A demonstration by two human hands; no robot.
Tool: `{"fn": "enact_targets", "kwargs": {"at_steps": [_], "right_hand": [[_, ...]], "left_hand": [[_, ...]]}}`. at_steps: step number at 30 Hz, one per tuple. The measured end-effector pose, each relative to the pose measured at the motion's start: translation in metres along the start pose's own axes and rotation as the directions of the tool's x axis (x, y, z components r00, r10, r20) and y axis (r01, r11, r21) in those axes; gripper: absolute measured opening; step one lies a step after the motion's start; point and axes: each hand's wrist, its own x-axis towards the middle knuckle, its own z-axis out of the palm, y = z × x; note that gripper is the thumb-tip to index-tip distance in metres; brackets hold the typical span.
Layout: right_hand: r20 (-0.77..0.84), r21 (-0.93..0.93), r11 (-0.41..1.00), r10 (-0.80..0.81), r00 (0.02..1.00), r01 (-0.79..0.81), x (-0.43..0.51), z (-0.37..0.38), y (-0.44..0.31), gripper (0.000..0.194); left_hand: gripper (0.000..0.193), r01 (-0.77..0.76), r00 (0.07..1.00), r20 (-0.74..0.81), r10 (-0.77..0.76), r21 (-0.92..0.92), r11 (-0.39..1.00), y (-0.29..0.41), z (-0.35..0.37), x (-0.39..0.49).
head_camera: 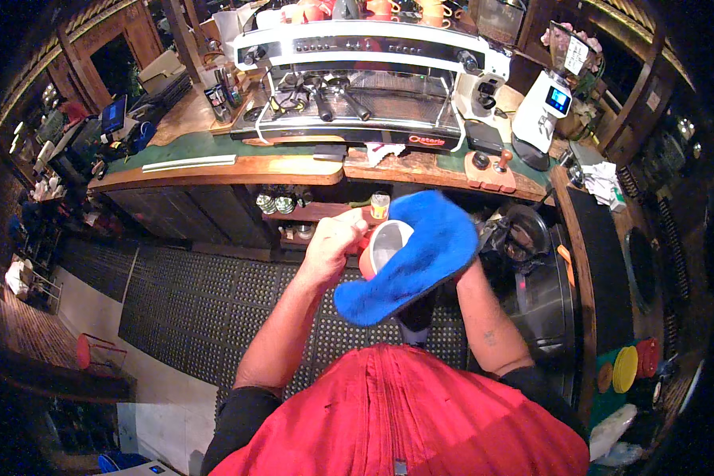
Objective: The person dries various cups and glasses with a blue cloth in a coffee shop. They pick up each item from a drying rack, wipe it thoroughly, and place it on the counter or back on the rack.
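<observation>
My left hand [337,243] grips the handle of a red cup [386,245] with a pale inside, tilted so that its opening shows. A blue cloth [428,244] lies against the cup's right side and partly covers it. My right hand is hidden behind the cloth; only the forearm and wrist show below it. Both are held in front of my body, over the floor mat, with the counter beyond them.
Ahead on the wooden counter [261,171] stands an espresso machine [363,77] with portafilters and cups on top. A white coffee grinder [541,113] and a tamper [502,160] stand to its right. Stacked saucers [624,369] lie at the right. A perforated rubber mat [196,303] covers the floor.
</observation>
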Motion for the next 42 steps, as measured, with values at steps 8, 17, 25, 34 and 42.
{"fn": "enact_targets", "kwargs": {"at_steps": [8, 17, 25, 34, 42], "right_hand": [[0.137, -0.035, 0.935, 0.355, 0.925, -0.354, -0.004, 0.031, -0.002, 0.02], [0.088, 0.666, 0.516, 0.663, 0.744, -0.539, -0.032, 0.072, 0.056, 0.038], [-0.069, 0.904, 0.388, 0.553, 0.831, -0.183, -0.002, 0.065, 0.1, 0.034], [-0.109, 0.913, 0.351, 0.698, 0.708, -0.206, 0.004, 0.038, 0.199, 0.035], [-0.536, 0.597, 0.794, 0.501, 0.68, -0.115, 0.05, -0.008, 0.244, 0.029]], "left_hand": [[0.026, -0.375, 0.923, 0.244, 0.298, 0.741, 0.557, 0.016, 0.006, 0.006], [0.018, -0.483, 0.72, 0.399, 0.567, 0.875, -0.003, -0.001, 0.033, -0.012], [0.015, -0.355, 0.934, 0.347, 0.081, 0.885, 0.302, 0.057, 0.002, 0.059], [0.048, 0.758, 0.653, 0.12, -0.748, -0.114, 0.643, -0.162, -0.03, 0.142], [0.069, 0.207, 0.978, 0.129, -0.162, -0.569, 0.796, -0.106, -0.008, 0.209]]}}
